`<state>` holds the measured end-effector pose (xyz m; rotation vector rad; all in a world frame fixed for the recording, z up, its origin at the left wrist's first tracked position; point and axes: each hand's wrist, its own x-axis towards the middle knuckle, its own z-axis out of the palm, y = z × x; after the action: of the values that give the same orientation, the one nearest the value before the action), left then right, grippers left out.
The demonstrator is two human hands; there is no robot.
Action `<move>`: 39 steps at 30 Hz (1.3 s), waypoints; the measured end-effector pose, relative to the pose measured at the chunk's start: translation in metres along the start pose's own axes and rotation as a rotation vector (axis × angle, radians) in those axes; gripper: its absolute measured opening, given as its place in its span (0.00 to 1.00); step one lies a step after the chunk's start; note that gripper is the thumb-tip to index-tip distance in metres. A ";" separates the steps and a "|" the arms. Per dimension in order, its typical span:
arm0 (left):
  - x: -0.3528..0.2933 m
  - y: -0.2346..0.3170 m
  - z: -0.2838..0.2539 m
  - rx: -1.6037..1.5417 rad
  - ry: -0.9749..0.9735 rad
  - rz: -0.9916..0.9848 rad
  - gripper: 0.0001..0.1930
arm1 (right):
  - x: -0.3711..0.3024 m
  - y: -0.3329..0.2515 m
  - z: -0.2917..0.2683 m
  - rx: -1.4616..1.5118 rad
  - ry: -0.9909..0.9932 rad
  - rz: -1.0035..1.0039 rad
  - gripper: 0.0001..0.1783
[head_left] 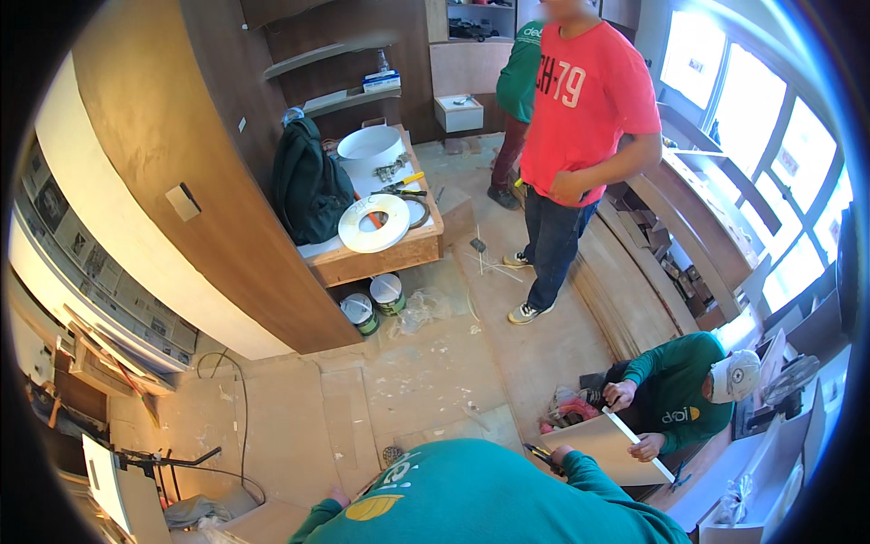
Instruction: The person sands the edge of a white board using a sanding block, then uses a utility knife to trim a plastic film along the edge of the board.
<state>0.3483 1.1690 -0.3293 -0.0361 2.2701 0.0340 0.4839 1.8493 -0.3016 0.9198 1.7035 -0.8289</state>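
Observation:
My right hand is closed around a slim black hand tool with yellow marks; its exact kind is not clear. That hand is beside the near left edge of a pale panel. Only a small part of my left hand shows past my green shirt, and its fingers are hidden. At the right, a seated co-worker in green has both hands at a white strip along the panel's edge.
A person in a red shirt stands ahead, with another person in green behind. A wooden bench carries a backpack, a white ring and tools. Paint cans stand below it. A cable crosses the floor at left.

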 end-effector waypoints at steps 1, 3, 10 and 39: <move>0.006 0.002 0.003 -0.109 0.013 0.025 0.21 | 0.001 0.007 0.002 -0.099 -0.006 0.000 0.21; 0.025 0.003 0.002 -0.197 -0.034 0.230 0.19 | 0.012 0.029 0.009 -0.303 -0.015 0.001 0.20; 0.068 -0.108 0.000 -0.206 -0.217 0.137 0.15 | -0.017 -0.043 0.051 -0.563 0.097 -0.053 0.18; -0.020 -0.179 0.045 -1.025 0.165 -0.776 0.23 | 0.107 -0.652 0.015 -1.087 0.099 -0.613 0.14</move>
<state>0.4025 0.9923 -0.3449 -1.4632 2.0092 0.7840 -0.1020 1.5456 -0.3398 -0.3197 2.1519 -0.1084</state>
